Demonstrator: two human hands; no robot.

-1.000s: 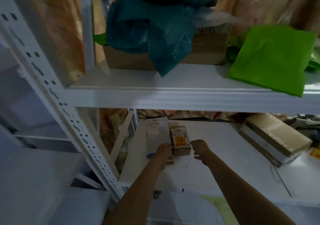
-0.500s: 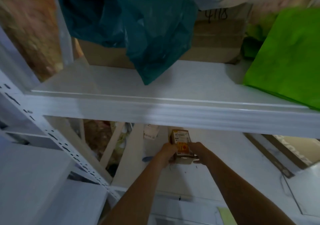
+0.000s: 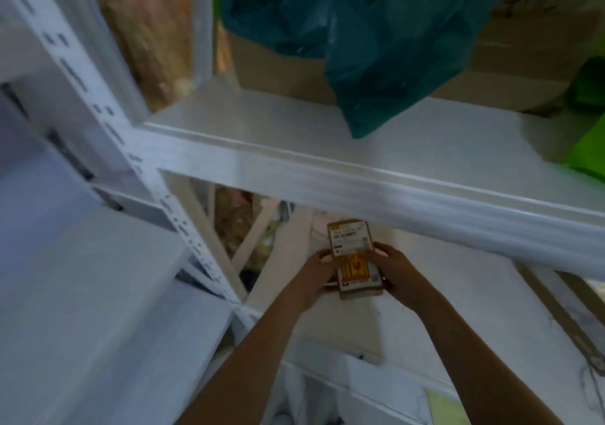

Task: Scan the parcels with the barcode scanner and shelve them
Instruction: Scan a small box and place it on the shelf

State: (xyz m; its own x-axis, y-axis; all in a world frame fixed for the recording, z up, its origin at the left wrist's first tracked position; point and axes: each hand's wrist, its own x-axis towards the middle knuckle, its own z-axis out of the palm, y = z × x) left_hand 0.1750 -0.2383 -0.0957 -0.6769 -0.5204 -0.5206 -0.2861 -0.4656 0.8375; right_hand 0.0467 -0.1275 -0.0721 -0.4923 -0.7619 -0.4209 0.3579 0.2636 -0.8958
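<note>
Shelving in white metal fills the view, and on the far left a slotted upright post (image 3: 108,120) slants down past a pale flat surface (image 3: 82,293) at the lower left. From that post the upper shelf (image 3: 327,149) runs off to the right; on it sits a brown cardboard box (image 3: 281,74), with a teal plastic bag (image 3: 376,41) draped over its front and hanging down almost to the shelf board. Below the front lip of that shelf, the lower shelf (image 3: 474,310) shows as a white board. Both of the person's bare forearms reach up from the bottom edge toward it. The left hand (image 3: 319,269) curls its fingers round the left edge of a small brown parcel (image 3: 355,259), thumb near the printed label. The parcel lies flat between the two hands, low over the lower shelf, just under the upper shelf's lip; whether it rests on the board I cannot tell. Its top carries a white label and an orange-and-yellow sticker. The right hand (image 3: 393,269) grips the parcel's right edge, fingers bent over the top face. Further right, a long brown carton (image 3: 556,310) lies on the lower shelf, and a bright green bag (image 3: 586,149) sits at the right edge of the upper shelf.
</note>
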